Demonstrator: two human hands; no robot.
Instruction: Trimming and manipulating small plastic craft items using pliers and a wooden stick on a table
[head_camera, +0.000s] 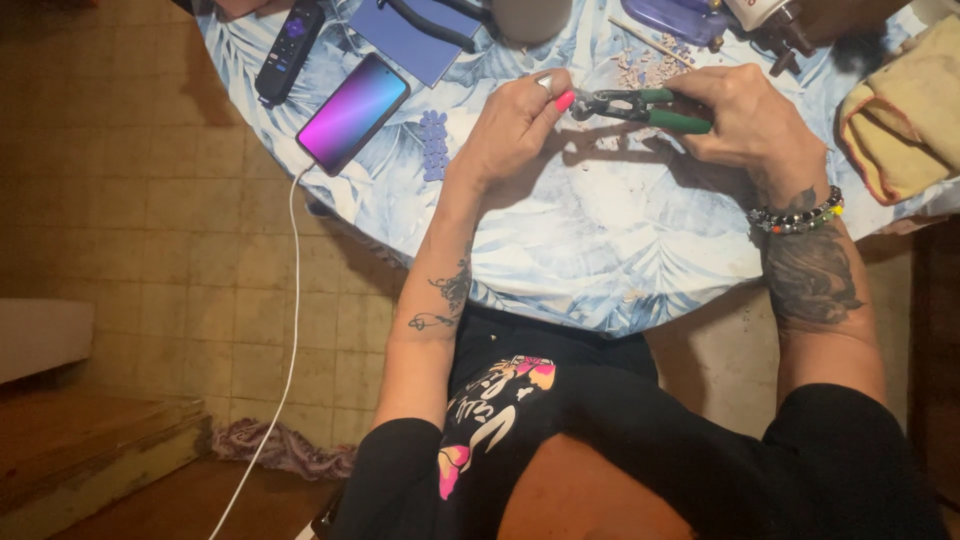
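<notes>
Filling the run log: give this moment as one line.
right hand: grips green pliers | left hand: holds small piece at jaws | phone: lit, on table

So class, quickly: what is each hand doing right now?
Left hand: closed, pinching something small at the pliers' tip; what it is cannot be told.
Right hand: closed around green-handled metal pliers.

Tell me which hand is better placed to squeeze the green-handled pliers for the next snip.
Right. The right hand already wraps the green handles of the pliers, so it can likely squeeze at once. The left hand only pinches something small, too small to identify, at the tool's tip.
</notes>
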